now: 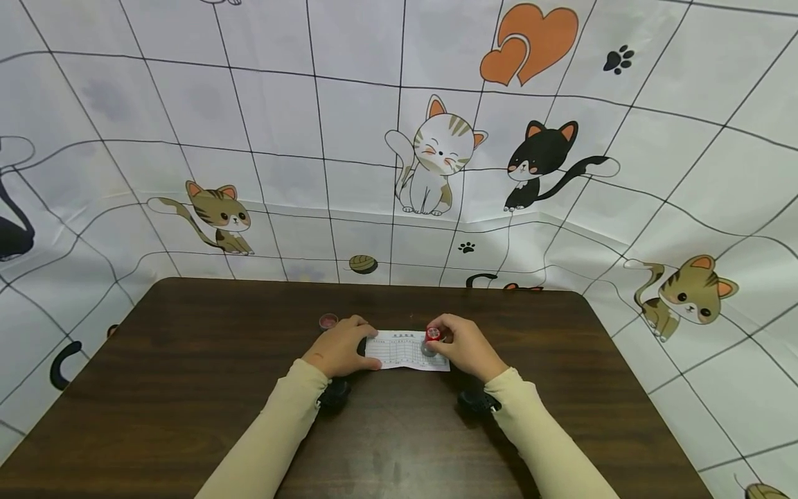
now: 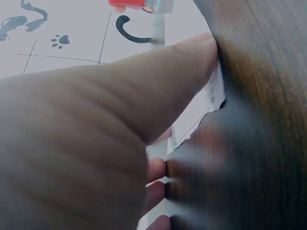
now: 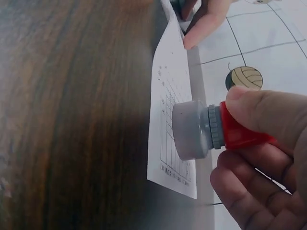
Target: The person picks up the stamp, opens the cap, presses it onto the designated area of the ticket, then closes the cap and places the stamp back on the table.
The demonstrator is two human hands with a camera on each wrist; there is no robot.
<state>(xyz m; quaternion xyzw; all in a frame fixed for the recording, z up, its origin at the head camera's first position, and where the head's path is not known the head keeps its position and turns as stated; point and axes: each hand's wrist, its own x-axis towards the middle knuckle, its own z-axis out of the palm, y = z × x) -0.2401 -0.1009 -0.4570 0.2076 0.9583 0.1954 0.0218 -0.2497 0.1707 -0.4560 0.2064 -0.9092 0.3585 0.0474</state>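
Observation:
A printed paper form [image 1: 399, 353] with a table grid lies on the brown table. On its right part stands a self-inking stamp [image 3: 192, 129] with a red handle and a round grey base. My right hand [image 1: 464, 346] pinches the red handle between thumb and fingers; in the right wrist view the base meets the sheet. At the form's left end, my left hand [image 1: 343, 346] presses the paper with its thumb and a finger spread apart. The left wrist view shows the thumb nearly straight across the sheet's corner.
A small round reddish lid-like thing [image 1: 328, 321] lies on the table just beyond my left hand. The dark wooden table [image 1: 206, 360] runs back to a white curtain [image 1: 349, 187] printed with cats and grid lines. Dark devices are worn on both wrists.

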